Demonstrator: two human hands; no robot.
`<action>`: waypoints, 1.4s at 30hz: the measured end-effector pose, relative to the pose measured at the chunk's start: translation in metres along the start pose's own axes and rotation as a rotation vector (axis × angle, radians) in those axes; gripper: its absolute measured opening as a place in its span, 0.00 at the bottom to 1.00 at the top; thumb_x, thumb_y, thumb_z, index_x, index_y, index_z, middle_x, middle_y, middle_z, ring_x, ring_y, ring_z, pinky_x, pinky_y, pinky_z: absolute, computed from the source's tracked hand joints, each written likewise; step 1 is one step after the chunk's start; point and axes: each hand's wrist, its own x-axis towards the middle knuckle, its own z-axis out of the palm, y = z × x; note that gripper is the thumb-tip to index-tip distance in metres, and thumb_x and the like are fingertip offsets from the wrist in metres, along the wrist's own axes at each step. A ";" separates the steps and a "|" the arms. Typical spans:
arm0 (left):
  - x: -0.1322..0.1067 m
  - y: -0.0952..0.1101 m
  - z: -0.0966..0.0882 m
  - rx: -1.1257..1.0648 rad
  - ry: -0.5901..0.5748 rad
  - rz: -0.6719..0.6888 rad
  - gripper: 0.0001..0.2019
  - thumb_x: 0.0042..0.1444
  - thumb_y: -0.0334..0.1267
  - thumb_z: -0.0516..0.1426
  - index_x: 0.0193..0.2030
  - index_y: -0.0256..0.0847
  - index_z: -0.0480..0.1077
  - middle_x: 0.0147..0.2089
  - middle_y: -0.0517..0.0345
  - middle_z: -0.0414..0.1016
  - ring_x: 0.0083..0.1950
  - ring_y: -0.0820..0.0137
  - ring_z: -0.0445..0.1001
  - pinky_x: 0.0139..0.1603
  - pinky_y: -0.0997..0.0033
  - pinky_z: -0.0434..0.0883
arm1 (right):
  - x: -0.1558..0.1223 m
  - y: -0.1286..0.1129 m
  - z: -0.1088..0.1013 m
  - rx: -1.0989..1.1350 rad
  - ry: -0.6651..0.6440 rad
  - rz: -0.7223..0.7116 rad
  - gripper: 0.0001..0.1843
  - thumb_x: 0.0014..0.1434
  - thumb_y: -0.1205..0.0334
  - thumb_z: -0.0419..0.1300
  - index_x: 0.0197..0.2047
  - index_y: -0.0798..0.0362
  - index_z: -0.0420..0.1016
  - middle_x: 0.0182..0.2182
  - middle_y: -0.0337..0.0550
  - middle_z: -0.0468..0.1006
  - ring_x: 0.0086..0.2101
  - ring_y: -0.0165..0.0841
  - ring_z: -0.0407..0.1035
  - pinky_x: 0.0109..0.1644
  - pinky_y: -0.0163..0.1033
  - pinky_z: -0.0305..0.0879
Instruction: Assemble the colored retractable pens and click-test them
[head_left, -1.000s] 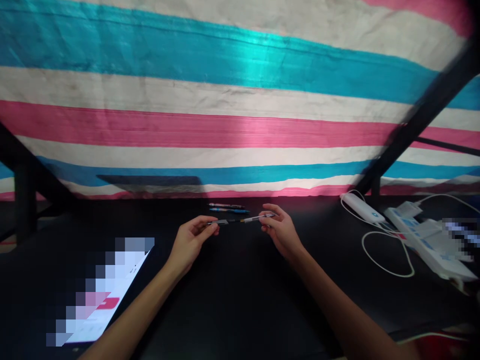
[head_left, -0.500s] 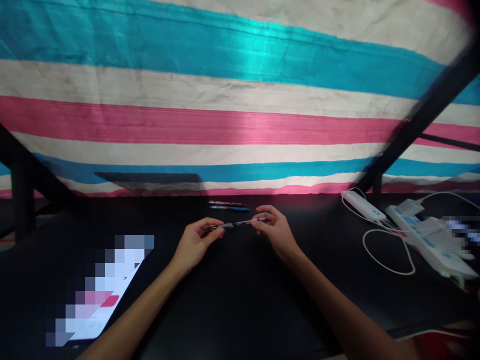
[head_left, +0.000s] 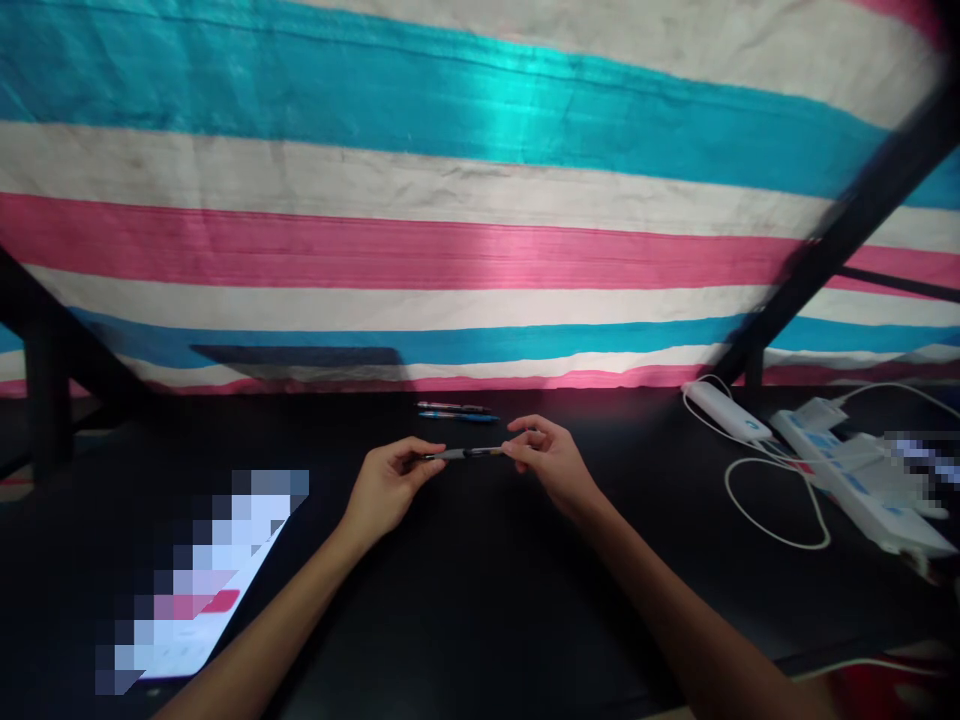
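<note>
A slim pen lies almost level between my two hands above the black table. Its grey grip section is toward the left, and a darker, narrower-looking stretch runs toward the right. My left hand pinches the grey end between thumb and fingers, hiding the tip. At the opposite end, my right hand has thumb and fingers closed on the pen, with the index finger raised. Whether the pen is in one piece cannot be made out. Just beyond the hands, a blue pen and a dark pen lie side by side.
A lit phone or tablet, partly pixelated, lies on the black table at left. To the right are a white power strip, a white box-shaped device and looping cables. A striped sheet hangs behind, between dark slanted posts.
The pen has turned slightly and is now closer to level. My right hand's fingers have shifted a little left along it, while my left hand stays nearly in place.
</note>
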 end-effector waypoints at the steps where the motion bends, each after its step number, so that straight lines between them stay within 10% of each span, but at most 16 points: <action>1: -0.001 0.001 0.001 0.002 0.004 0.017 0.06 0.44 0.36 0.66 0.31 0.40 0.77 0.35 0.54 0.80 0.37 0.66 0.77 0.40 0.69 0.71 | 0.000 0.001 -0.001 0.009 -0.004 0.018 0.15 0.45 0.59 0.68 0.35 0.54 0.72 0.20 0.33 0.71 0.18 0.24 0.60 0.23 0.32 0.55; 15: -0.002 0.003 0.000 0.025 -0.035 -0.029 0.12 0.44 0.39 0.66 0.38 0.40 0.78 0.37 0.53 0.80 0.37 0.65 0.77 0.39 0.69 0.71 | 0.000 -0.007 0.002 -0.014 -0.074 0.113 0.16 0.54 0.48 0.60 0.37 0.53 0.70 0.17 0.35 0.72 0.14 0.23 0.56 0.16 0.29 0.51; 31: 0.004 0.005 -0.009 -0.215 0.023 -0.045 0.12 0.47 0.38 0.65 0.39 0.38 0.76 0.32 0.56 0.79 0.35 0.69 0.76 0.42 0.70 0.70 | 0.000 -0.016 -0.007 -0.379 0.001 -0.247 0.13 0.44 0.58 0.69 0.35 0.50 0.77 0.22 0.34 0.65 0.22 0.27 0.56 0.26 0.34 0.53; 42: 0.004 0.006 -0.010 -0.259 0.006 -0.068 0.11 0.46 0.36 0.66 0.38 0.38 0.76 0.31 0.56 0.79 0.34 0.71 0.75 0.41 0.72 0.71 | -0.001 -0.009 -0.001 -0.492 -0.060 -0.206 0.20 0.60 0.51 0.55 0.24 0.53 0.76 0.17 0.38 0.68 0.20 0.29 0.61 0.25 0.35 0.54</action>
